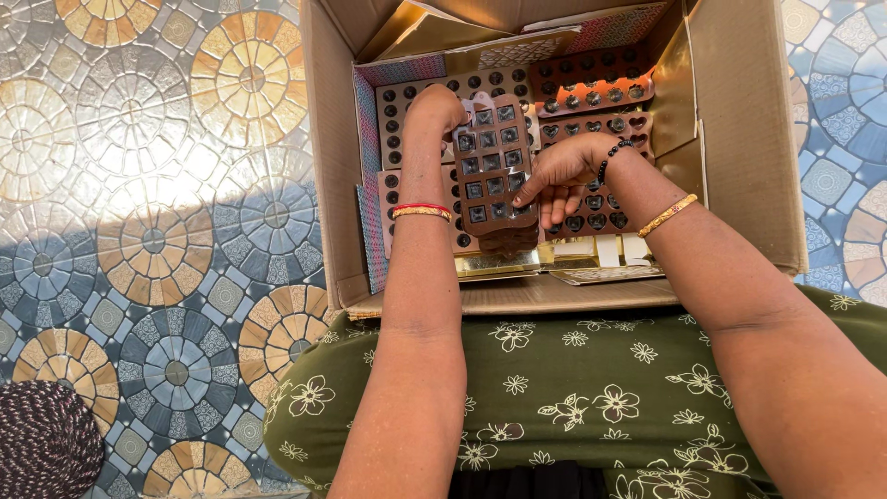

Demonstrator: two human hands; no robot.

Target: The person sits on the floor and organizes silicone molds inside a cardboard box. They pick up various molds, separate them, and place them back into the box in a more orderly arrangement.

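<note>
Inside cardboard box [739,139], both hands — left hand [434,106], right hand [554,171] — gripped brown square-cavity mould tray [490,162]; judged best lifted level, clear of heart-cavity trays [591,125].

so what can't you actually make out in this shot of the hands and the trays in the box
Head view only:
- Left hand: fingers curl behind the brown tray, so its grip is hidden.
- Right hand: fingertips touch the tray's edge; the palm side is hidden.
- Trays beneath in the cardboard box: covered by the held tray and both hands, count unclear.
- Tray pockets: too small to tell whether filled.
- Dark woven thing: cut off by the frame corner.
</note>
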